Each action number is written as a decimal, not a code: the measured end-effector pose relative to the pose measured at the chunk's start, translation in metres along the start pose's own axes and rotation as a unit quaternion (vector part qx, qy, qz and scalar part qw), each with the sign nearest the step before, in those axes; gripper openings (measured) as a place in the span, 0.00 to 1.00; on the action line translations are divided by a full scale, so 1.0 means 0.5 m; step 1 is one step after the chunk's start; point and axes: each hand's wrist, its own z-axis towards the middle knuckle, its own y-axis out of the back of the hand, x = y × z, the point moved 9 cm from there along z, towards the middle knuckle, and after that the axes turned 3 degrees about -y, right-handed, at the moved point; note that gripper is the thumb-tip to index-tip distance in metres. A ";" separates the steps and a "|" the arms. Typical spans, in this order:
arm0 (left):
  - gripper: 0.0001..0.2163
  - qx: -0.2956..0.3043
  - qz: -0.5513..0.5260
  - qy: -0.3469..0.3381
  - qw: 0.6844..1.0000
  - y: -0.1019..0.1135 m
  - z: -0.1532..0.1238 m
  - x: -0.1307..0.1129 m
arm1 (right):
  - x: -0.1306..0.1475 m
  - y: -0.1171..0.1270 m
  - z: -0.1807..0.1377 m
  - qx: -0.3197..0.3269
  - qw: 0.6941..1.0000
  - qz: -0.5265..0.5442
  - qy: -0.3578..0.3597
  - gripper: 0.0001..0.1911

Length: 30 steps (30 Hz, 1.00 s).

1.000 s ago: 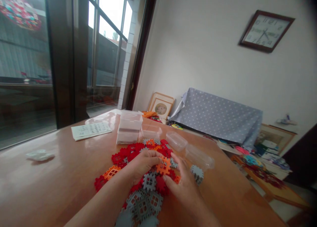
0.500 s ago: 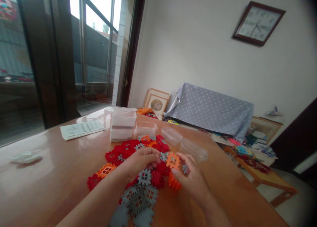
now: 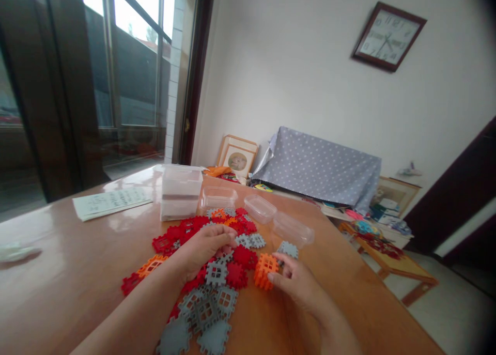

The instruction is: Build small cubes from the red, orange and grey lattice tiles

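Note:
My right hand (image 3: 296,280) pinches an orange window-patterned interlocking tile (image 3: 268,262) between thumb and fingers. It rests on top of a small stack of orange tiles (image 3: 262,280) standing on the table. My left hand (image 3: 211,244) hovers over the heap of red tiles (image 3: 245,257), its fingers curled together; whether anything is in them is hidden. Grey window-patterned tiles (image 3: 216,273) lie below the left hand, and plain grey tiles (image 3: 214,336) are nearest me. Another grey tile (image 3: 288,249) lies just beyond the right hand.
Stacked clear boxes (image 3: 180,192) stand behind the heap. Beside them are an open clear tray (image 3: 219,197) and two more clear containers (image 3: 260,209) (image 3: 293,230). A sheet of paper (image 3: 112,202) and a crumpled pale wrapper (image 3: 17,251) lie on the left. The table edge slopes away at right.
My right hand has lowered the orange tile onto the orange stack. The grey tile beyond it now shows more. My left hand stays over the heap, and the whole view has shifted slightly.

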 end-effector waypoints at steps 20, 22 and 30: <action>0.13 -0.087 -0.028 -0.060 0.994 0.092 -0.001 -0.049 | 0.036 -0.001 -0.007 -0.013 0.999 -0.030 0.038 0.32; 0.13 -0.146 -0.062 -0.089 0.983 0.138 -0.009 -0.073 | 0.068 -0.017 -0.011 -0.012 0.998 -0.041 0.055 0.29; 0.09 -0.401 -0.233 -0.146 0.874 0.293 -0.057 -0.092 | 0.274 -0.203 -0.039 0.085 0.965 -0.169 0.179 0.19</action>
